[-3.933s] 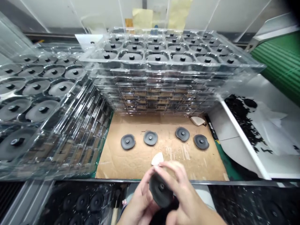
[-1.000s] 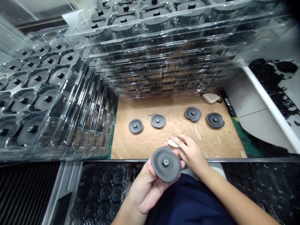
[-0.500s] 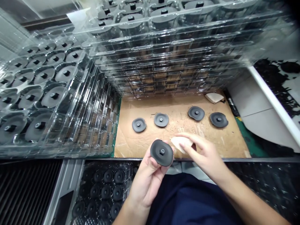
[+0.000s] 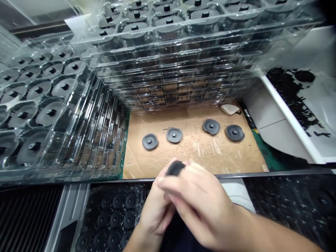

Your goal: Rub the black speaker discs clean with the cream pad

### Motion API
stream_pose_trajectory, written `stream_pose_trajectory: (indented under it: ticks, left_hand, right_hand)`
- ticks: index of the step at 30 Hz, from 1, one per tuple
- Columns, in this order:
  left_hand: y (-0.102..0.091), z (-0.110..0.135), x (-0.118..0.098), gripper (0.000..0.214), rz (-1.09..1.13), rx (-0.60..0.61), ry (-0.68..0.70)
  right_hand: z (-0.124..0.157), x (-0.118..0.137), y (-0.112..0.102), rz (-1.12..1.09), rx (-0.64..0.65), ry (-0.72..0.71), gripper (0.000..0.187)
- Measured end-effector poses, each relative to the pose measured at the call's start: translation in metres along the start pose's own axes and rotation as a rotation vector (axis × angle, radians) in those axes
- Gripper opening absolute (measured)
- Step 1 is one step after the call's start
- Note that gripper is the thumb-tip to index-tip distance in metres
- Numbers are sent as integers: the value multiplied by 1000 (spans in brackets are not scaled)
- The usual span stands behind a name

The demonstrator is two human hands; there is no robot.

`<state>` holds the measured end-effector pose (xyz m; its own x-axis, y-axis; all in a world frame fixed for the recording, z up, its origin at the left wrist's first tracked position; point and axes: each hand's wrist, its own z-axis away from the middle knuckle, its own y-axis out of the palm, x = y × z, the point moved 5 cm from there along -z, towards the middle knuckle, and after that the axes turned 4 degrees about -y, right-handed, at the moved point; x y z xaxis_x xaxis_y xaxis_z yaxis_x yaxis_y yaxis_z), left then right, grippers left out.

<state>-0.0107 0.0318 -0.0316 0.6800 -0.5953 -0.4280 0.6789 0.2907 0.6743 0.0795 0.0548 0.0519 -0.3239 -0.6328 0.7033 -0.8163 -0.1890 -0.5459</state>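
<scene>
Held disc (image 4: 175,168) blk, loose discs (image 4: 174,135) dk grey, cardboard (image 4: 154,161) brn w/ pale streaks, mat (image 4: 271,156) grn

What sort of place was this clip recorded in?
Probably a factory or workshop bench for small parts: stacked clear trays hold matching dark discs, a cardboard sheet bears four loose discs, and a white bin holds black scraps.

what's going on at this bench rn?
A person has a dark disc in the left hand, with the right hand closed over it, hiding most of it. Four similar discs lie on the cardboard beyond. Stacked clear trays with more discs stand behind and to the left.
</scene>
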Motion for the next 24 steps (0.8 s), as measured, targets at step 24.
stream_pose_trajectory:
  ticks: [24]
  left_hand:
    - [0, 8, 10, 39, 186, 252, -167]
  right_hand:
    - [93, -111, 15, 57, 69, 419, 24]
